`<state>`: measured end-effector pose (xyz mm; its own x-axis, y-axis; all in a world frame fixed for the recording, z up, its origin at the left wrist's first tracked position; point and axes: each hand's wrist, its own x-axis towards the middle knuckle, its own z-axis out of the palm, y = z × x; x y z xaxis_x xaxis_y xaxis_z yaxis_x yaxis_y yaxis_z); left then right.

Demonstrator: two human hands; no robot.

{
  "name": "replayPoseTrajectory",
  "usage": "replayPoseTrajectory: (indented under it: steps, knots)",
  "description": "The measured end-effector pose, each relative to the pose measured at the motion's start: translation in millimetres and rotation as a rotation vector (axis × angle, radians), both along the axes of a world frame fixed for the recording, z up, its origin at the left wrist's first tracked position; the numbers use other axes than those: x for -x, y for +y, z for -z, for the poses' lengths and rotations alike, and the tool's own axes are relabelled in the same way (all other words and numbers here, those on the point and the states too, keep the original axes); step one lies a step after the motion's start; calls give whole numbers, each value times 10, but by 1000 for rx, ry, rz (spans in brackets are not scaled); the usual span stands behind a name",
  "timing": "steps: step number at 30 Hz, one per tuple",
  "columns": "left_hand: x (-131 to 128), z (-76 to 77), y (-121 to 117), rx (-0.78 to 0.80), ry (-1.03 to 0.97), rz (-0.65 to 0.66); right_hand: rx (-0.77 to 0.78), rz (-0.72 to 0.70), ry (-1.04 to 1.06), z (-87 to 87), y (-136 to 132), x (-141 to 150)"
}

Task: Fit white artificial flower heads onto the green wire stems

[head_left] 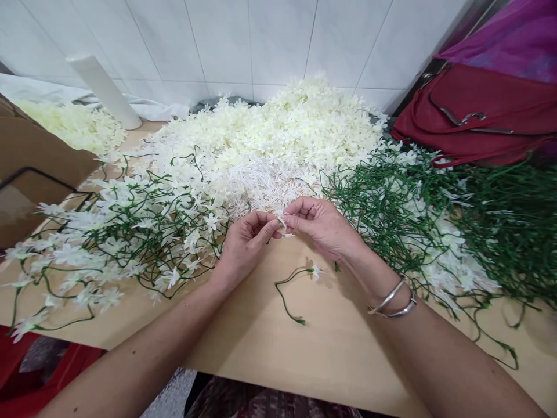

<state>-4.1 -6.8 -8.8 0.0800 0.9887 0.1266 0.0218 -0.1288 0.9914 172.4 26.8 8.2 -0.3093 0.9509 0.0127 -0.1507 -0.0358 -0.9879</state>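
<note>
Over the table's middle, my left hand (pixel 244 244) and my right hand (pixel 327 227) meet with thumbs and forefingers pinched. A small white artificial flower piece (pixel 282 220) shows between the fingertips, pinched by the right hand. What the left fingertips grip is mostly hidden; a bit of dark green shows just below them. Behind the hands lies a heap of thin white stamen strands (pixel 261 181). Nearer me, a single green stem (pixel 282 297) with a small white tuft at one end rests on the bare table (pixel 243 337).
Stemmed white flowers (pixel 126 232) pile up at left, green stems (pixel 391 215) at right. Cream petals (pixel 300 125) are heaped by the tiled wall. A cardboard box (pixel 35 157) and white roll (pixel 104 92) stand left; a red bag (pixel 483 110) sits back right.
</note>
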Motion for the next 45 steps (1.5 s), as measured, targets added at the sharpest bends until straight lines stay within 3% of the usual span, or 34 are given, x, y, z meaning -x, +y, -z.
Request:
replayPoseTrajectory:
  steps: [11,23,30,45]
  knots:
    - [-23,1,11,7,-21,-35,-13,0,50,104,38,19]
    - [-74,36,0,59,-84,-92,154,-93,161,123,70,-78]
    - [-50,7,-39,19,90,-63,74,-55,40,90,70,-66]
    - [-53,60,-35,2,134,-35,81,-143,-6,50,75,-96]
